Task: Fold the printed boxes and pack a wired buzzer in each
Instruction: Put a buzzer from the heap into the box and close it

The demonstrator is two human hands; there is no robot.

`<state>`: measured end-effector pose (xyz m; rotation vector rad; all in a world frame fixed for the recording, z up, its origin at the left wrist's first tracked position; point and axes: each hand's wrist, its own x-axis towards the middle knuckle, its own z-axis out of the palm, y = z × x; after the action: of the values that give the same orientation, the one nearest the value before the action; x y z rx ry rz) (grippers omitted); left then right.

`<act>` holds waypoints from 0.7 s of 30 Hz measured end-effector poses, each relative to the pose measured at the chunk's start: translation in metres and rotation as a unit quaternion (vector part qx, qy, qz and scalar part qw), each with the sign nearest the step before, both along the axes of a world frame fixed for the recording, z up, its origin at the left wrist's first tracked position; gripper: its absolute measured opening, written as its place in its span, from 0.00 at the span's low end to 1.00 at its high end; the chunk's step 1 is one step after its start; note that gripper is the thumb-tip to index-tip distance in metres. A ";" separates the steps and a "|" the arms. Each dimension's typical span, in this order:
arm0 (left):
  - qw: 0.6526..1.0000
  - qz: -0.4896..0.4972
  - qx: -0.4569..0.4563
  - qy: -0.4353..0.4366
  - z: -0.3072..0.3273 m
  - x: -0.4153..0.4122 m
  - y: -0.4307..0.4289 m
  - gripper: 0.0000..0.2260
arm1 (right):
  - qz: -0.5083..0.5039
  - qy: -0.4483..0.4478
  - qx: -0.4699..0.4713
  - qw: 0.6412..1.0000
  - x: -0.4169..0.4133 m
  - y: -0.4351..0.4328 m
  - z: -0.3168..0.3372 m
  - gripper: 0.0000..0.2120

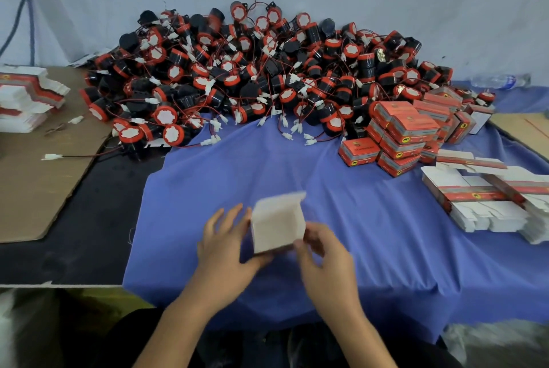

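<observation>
Both my hands hold one flat box blank, its white unprinted side toward me, above the blue cloth. My left hand supports its left edge with thumb underneath and fingers spread behind. My right hand pinches the blank's lower right corner. The blank is motion-blurred. A big heap of black-and-red wired buzzers with white connectors lies at the back of the table. Folded red printed boxes are stacked to the right of the heap.
Flat blanks lie stacked at the right edge, and another stack of blanks sits at the far left on brown cardboard. A plastic bottle lies at the back right. A blue wall cloth hangs behind.
</observation>
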<state>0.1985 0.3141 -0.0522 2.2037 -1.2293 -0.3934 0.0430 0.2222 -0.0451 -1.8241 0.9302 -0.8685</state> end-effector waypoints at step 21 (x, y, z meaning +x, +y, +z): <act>0.896 0.075 -0.173 0.403 0.018 0.102 -0.093 0.17 | 0.078 -0.090 0.260 0.958 0.104 -0.132 0.004 0.25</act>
<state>0.3006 0.2212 -0.0343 1.5413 -0.6024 -0.8428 0.1466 0.0902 -0.0409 -1.3204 0.7937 -0.6050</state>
